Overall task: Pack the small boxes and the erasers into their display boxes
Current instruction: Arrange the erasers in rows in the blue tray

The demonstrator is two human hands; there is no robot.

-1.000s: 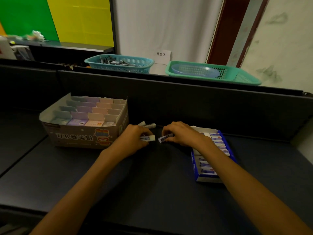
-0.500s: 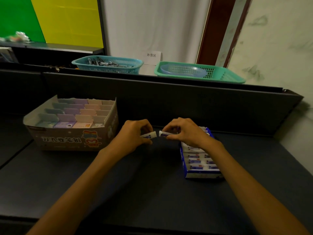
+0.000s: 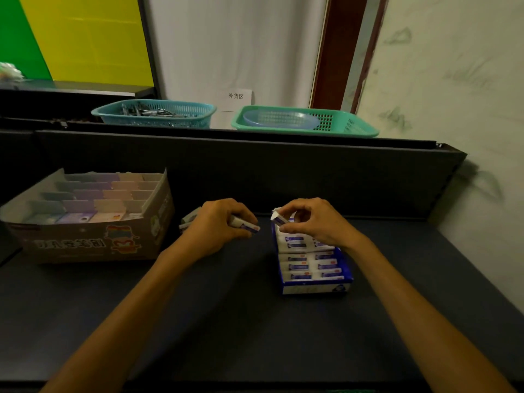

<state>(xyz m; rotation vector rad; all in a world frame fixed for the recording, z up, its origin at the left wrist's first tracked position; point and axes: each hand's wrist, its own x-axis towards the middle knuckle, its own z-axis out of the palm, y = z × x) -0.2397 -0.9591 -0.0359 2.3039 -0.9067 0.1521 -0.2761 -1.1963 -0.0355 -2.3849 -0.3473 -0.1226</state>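
Head view: eraser (image 3: 246, 224) in left hand (image 3: 218, 226)

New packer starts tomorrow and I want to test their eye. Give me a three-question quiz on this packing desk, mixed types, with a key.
1. True or false: each hand holds an eraser.
2. Which display box is the right hand over? A) the cardboard box B) the blue box
3. Fill in: loose erasers lie between the left hand and the ___ box.

Key: 1 true: left eraser, right eraser. 2 B. 3 cardboard.
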